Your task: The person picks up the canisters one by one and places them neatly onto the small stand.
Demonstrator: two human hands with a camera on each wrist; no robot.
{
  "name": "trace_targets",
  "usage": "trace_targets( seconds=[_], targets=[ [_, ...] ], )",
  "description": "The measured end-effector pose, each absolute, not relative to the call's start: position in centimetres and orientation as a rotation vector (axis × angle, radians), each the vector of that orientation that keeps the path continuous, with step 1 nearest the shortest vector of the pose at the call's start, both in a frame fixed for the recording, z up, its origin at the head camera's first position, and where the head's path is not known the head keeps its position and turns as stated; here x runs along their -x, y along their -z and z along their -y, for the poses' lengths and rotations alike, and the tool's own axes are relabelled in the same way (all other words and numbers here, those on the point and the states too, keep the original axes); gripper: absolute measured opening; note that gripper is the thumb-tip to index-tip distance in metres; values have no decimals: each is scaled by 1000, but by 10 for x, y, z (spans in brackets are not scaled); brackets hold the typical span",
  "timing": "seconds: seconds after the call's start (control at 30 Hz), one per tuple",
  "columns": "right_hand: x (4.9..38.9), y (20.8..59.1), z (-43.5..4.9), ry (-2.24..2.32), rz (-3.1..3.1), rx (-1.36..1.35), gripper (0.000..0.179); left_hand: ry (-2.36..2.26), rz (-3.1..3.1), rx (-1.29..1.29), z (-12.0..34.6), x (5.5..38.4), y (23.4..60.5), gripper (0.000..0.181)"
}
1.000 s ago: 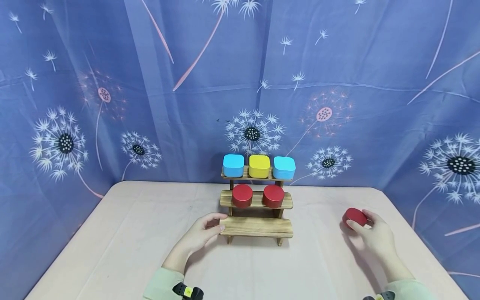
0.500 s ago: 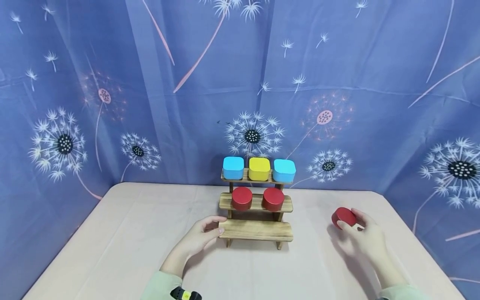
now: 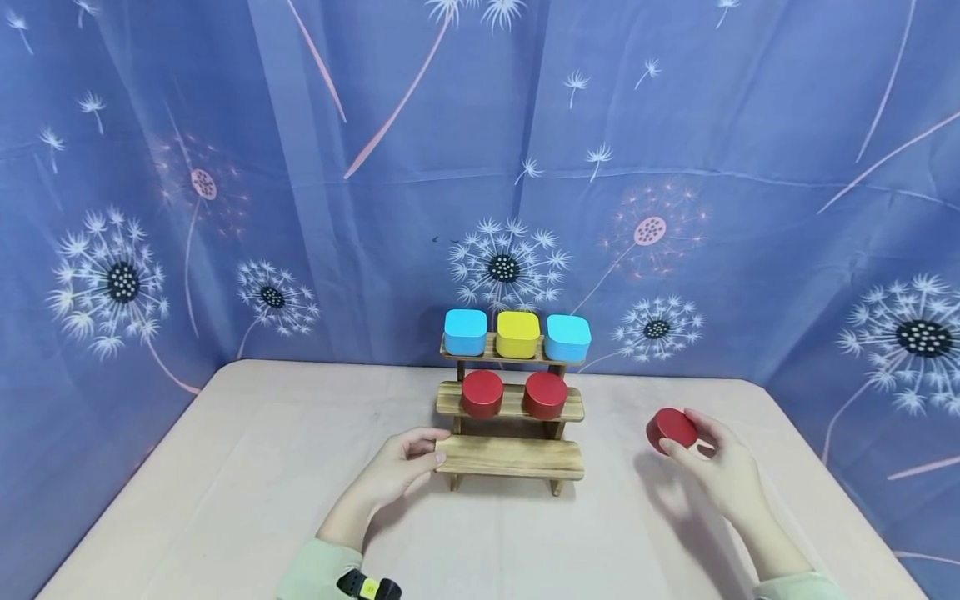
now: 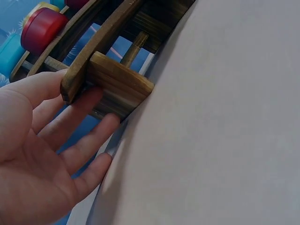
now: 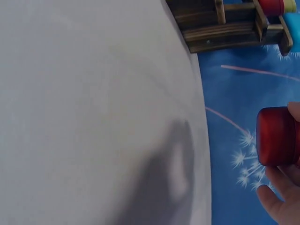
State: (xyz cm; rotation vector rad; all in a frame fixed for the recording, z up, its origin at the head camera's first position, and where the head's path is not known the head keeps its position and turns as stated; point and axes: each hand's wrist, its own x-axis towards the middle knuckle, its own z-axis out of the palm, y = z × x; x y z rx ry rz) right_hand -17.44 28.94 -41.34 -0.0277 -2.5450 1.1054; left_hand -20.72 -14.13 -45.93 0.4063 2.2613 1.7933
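A three-tier wooden display stand [image 3: 510,457] stands on the table. At the left end of its lowest tier, my left hand [image 3: 401,467] pinches the board; the left wrist view has the thumb on the board [image 4: 105,47] and the other fingers spread below. My right hand [image 3: 716,467], right of the stand, grips a red round tin [image 3: 671,429] by its sides. The tin is raised over the table, its shadow falling below it. Two more red round tins, a left one [image 3: 482,393] and a right one [image 3: 545,395], sit on the middle tier.
On the top tier are a blue box [image 3: 465,332], a yellow box [image 3: 517,334] and a second blue box [image 3: 567,337]. Behind the table [image 3: 262,467] hangs a blue curtain [image 3: 375,208] with dandelion prints, and it also closes off both sides.
My right hand has carried the red round tin leftward, toward the stand, and slightly up. The left hand keeps its hold on the lowest tier.
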Motion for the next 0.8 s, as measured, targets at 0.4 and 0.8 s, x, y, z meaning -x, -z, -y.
trace_targets(
  seconds=[0.4,0.8],
  targets=[
    [174,406,-272,-1156,2514,-73,59,-1946,-2071,-287,137,208,462,44],
    [171,406,-265,-1189,2505,-95,59,-2046,-1993,-153,132,206,459,45]
  ],
)
